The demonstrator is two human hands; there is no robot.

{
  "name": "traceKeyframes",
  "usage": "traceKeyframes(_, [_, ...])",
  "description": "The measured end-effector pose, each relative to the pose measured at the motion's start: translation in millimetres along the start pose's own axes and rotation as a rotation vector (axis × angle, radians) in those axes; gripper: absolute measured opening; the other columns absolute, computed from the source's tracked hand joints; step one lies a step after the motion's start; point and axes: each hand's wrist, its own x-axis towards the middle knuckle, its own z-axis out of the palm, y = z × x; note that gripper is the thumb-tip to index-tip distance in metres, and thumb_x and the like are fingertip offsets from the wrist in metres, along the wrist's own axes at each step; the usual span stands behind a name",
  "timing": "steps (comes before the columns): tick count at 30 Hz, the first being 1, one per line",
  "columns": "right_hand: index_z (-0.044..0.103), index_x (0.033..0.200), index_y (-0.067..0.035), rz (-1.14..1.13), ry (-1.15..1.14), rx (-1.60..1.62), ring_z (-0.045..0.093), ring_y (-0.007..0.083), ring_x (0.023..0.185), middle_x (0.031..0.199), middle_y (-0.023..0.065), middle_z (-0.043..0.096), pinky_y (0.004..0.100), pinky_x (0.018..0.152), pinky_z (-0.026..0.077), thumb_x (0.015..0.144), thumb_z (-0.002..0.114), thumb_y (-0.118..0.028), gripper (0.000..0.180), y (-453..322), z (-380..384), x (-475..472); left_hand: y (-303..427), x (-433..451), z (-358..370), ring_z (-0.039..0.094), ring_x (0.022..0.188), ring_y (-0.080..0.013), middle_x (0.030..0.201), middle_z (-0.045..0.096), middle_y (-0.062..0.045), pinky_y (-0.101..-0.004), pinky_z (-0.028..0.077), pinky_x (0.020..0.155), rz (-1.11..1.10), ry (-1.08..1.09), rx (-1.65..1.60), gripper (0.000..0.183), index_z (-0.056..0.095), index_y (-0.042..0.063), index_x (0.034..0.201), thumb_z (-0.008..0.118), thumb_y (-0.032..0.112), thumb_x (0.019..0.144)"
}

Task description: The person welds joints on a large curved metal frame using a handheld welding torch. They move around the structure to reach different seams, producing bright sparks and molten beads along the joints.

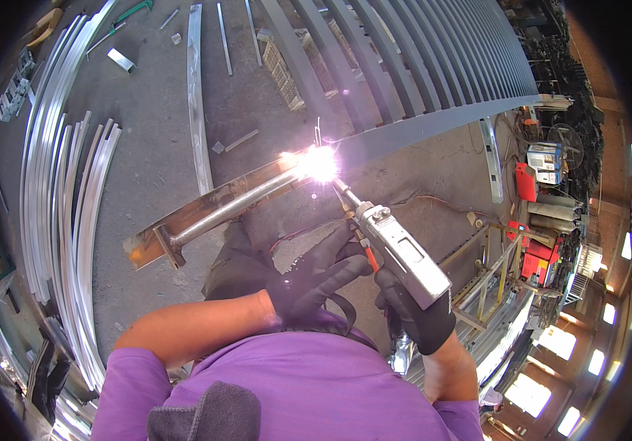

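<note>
My right hand [418, 308], in a black glove, grips a silver handheld welding gun [404, 248], likely a laser type with a wire feed. Its nozzle [348, 190] points up and left at a glaring weld spot [321, 163]. My gloved left hand [318, 275] reaches across to the orange-and-brass wire-feed tube [369, 254] beside the gun; whether its fingers pinch the tube is unclear. A round steel tube [238, 205] lies along a rusty flat steel bar [167, 226], with a short crosspiece [169, 248] at the near-left end. Glare hides the joint.
A grey slatted metal frame [431, 60] spans the upper right. Bundled metal profiles [54, 165] lie at left. A long flat bar [196, 99] and perforated blocks [283, 71] rest on the concrete floor. At right stand a yellow metal frame [500, 270] and red machines [539, 262].
</note>
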Motion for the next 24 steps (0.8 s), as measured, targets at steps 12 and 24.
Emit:
traceKeyframes(12, [0.071,0.132,0.001,-0.01,-0.031,0.045,0.066,0.0101,0.068,0.079,0.0034,0.072,0.0297,0.059,0.05,0.105,0.077,-0.026,0.039,7.1,-4.9,-3.0,-10.5,-5.1,0.3,0.053,0.15,-0.0335,0.155,0.056,-0.025,-0.0484,0.041,0.126,0.198,-0.06,0.202,0.095,0.02,-0.002,0.172,0.06,0.057,0.109])
traceKeyframes(24, [0.058,0.15,0.0,0.052,-0.115,0.06,0.064,0.0092,0.086,0.104,0.0049,0.071,0.0284,0.074,0.054,0.106,0.075,-0.02,0.051,11.0,-13.6,-7.0,-10.0,-3.3,2.6,0.053,0.149,-0.0324,0.153,0.06,-0.022,-0.0445,0.048,0.119,-0.051,-0.023,-0.015,0.092,0.024,0.004,0.172,0.06,0.06,0.109])
